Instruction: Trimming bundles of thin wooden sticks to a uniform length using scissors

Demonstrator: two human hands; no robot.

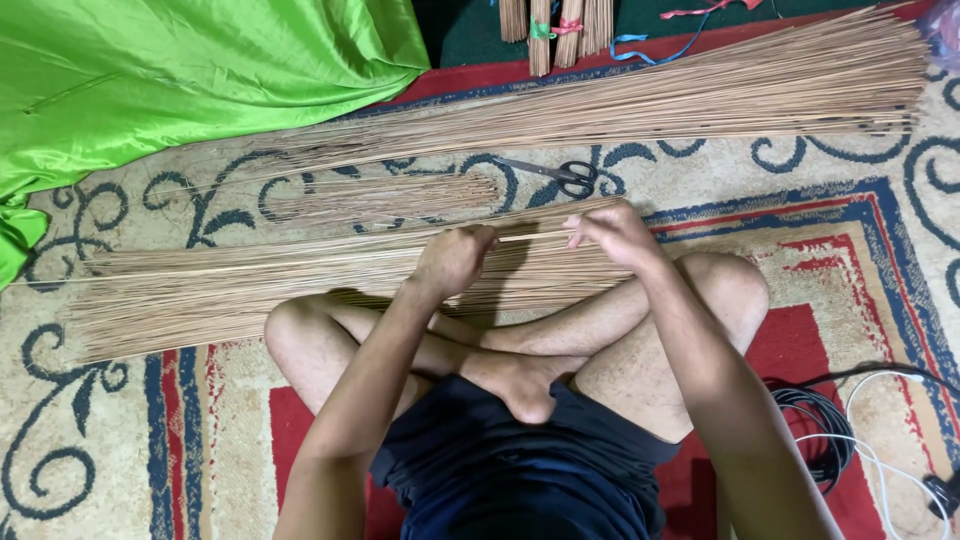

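Head view, looking down on crossed bare legs (520,350) over a patterned cream, blue and red carpet (850,240). Left hand (452,260) clenched into a fist at about 11 o'clock from the knees, knuckles up, gripping one thin pale stick (530,237) near its middle. Right hand (612,232) at about 1 o'clock, fingers pinched on the same stick a little further along — the two hands near each other, the stick spanning the gap between them. Directly beneath both hands, a wide flat layer of long tan broom sticks (250,290), fanning out toward 9 o'clock and lying across the carpet just in front of the shins. Beyond it, toward 12 o'clock, a smaller thin bunch of the same sticks (390,195), and next to that, at about 1 o'clock, a pair of black-handled scissors (560,175) lying flat, apart from the hands. Further out, a much longer heap of tan sticks (700,100) running from 10 to 2 o'clock. At the far edge, tied stick bundles with coloured ribbons (555,30). Bright green shiny cloth (180,70) bunched at 10 o'clock. Black and white cables (850,430) coiled at 4 o'clock — well clear of the hands.
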